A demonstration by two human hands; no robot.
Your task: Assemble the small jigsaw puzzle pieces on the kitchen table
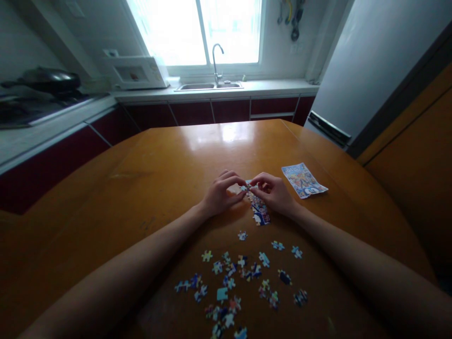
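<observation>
A narrow strip of joined jigsaw puzzle pieces lies on the wooden table, running toward me from between my hands. At its far end my left hand pinches a small puzzle piece between thumb and forefinger. From the other side my right hand has its thumb and fingertips closed at the same spot, partly covering the strip. Whether both hands grip one piece or two touching ones is too small to make out. Loose puzzle pieces lie scattered nearer to me, with a single piece just below the strip.
A creased picture sheet lies right of my right hand on the table. Beyond the table are a sink with a tap, a white microwave and a pan on the stove. A fridge stands at right.
</observation>
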